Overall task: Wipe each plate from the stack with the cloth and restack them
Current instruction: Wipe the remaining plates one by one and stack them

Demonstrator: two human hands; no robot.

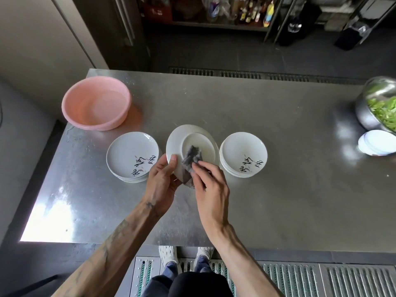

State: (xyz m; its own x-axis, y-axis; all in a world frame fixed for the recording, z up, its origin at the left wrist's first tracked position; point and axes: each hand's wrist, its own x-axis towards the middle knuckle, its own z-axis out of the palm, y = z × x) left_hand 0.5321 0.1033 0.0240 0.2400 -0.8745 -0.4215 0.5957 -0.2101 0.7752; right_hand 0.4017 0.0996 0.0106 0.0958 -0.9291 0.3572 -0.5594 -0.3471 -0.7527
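Nearest the lens, two bare forearms (235, 243) are stretched forward over dark clothing, with pale shoes (168, 254) seen below on a metal floor grating (300, 279). Most of the view is filled by a steel desk (278, 189). Beyond it, a shelf (214, 25) of bottles (246, 11) is cut off by the top edge, and its labels are too blurred to be read.

A pink basin (92, 125) is set on the far left corner of the desk. A steel bowl (368, 97) of green vegetables (383, 110) is cropped by the right edge, and just beside it a small pile of white discs (375, 144) is half cut off and cannot be identified.

Two piles of white plates are set near the front: the left stack (128, 151) and the right stack (240, 151). Black brush characters with pink strokes are painted on the top plate of each; they cannot be read from this side.

Between the stacks, the held plate (175, 140) is kept tilted above the desk, its plain side with a raised oval ring turned to the camera. Its near rim is gripped by the left hand (162, 179), thumb (173, 160) laid over the edge and the other fingers hidden behind. A dark grey cloth (191, 157) is pinched in the curled fingers (200, 168) of the right hand (211, 185) and pressed against the ringed face; its lower end is hidden behind that hand.
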